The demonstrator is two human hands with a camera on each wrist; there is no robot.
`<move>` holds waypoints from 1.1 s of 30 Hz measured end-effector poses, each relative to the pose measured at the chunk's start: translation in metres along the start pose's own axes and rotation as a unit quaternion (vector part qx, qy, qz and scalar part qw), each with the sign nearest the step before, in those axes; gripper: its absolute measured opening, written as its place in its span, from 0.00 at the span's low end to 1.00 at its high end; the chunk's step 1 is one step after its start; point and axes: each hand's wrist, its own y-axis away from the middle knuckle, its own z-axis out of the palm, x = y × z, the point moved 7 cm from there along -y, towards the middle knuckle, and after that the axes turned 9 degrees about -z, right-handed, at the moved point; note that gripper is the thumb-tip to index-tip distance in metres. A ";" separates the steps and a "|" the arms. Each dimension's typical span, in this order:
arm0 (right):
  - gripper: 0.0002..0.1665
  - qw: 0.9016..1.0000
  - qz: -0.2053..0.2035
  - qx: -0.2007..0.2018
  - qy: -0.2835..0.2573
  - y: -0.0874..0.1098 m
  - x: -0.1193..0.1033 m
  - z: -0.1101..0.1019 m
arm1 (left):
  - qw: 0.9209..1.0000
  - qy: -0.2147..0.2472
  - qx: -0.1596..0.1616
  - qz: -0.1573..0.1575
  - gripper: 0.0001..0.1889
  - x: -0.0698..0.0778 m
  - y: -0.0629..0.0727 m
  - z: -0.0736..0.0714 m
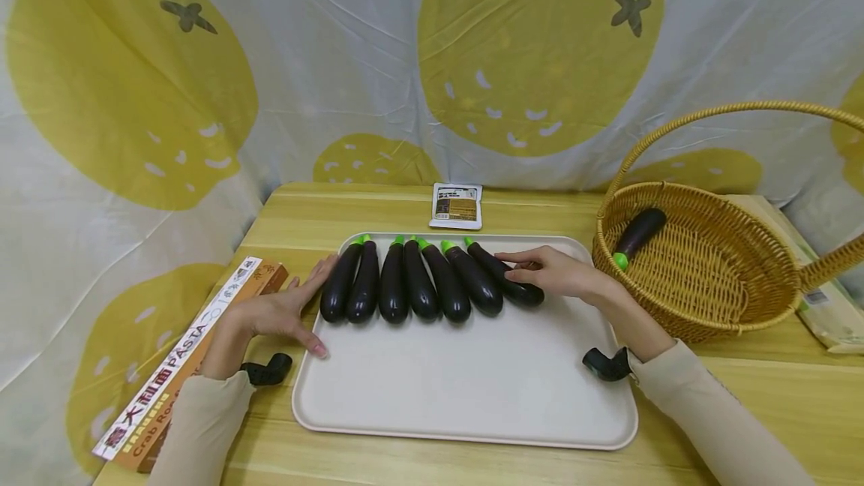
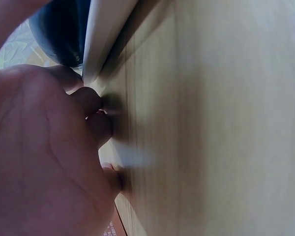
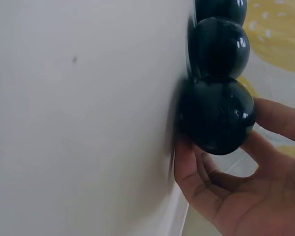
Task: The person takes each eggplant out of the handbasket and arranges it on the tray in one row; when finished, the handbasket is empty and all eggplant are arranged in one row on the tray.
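Seven dark purple eggplants with bright green stem ends lie side by side along the back of a white tray (image 1: pixel 466 388). My right hand (image 1: pixel 560 272) holds the rightmost eggplant (image 1: pixel 489 264), which lies slanted. In the right wrist view, thumb and fingers reach around that eggplant (image 3: pixel 219 115), its rounded end beside its neighbours. At the tray's left side is my left hand (image 1: pixel 280 313), fingers spread, thumb at the rim. Nearest to it is the leftmost eggplant (image 1: pixel 339 287). The left wrist view shows the left fingertips (image 2: pixel 108 128) down by the wooden table.
A wicker basket (image 1: pixel 715 325) with a tall handle stands right of the tray, holding one eggplant (image 1: pixel 640 235). A pasta box (image 1: pixel 182 366) lies at the left. Behind the tray is a small packet (image 1: pixel 456 206). A pale package (image 1: pixel 833 321) lies beyond the basket.
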 end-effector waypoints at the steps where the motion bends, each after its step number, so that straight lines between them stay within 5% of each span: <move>1: 0.31 1.000 -0.001 -0.002 -0.003 0.000 0.000 0.000 | 1.000 0.000 0.000 0.000 0.80 0.000 0.000 0.000; 33: 0.33 0.999 -0.026 0.037 0.025 0.006 0.002 -0.009 | 1.000 0.007 -0.004 0.011 0.80 0.006 0.003 0.000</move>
